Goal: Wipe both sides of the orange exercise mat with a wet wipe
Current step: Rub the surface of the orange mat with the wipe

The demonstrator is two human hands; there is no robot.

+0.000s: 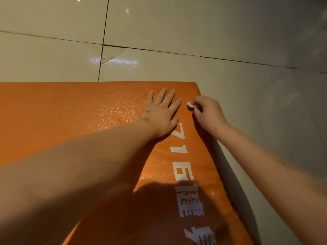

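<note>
- pale glossy floor tiles (177,23) with dark grout lines fill the background; one tile is cracked near a joint and catches a streak of light.
- the orange exercise mat (70,112) lies flat on that floor and fills the lower left of the view, its rounded far right corner just beyond the hands.
- its top is a fine pebbled skin with a faint wet sheen in places; white lettering (183,172), numerals and characters, runs along the right edge.
- the left hand (161,114) lies palm down on the mat near that corner, fingers straight and spread, holding nothing.
- the right hand (207,115) is curled round a small white wet wipe (190,104), bunched into a wad that peeps out past the fingers and touches the mat beside the right edge.
- the mat looks like soft foam: light, bendy, and likely to slide on the glossy tiles unless pinned, which the flat left hand seems to do.
- for turning it over, the right edge or the rounded corner looks the best place to take hold; it will probably flop rather than flip stiffly.
- only the upper face shows; the underside is hidden.
</note>
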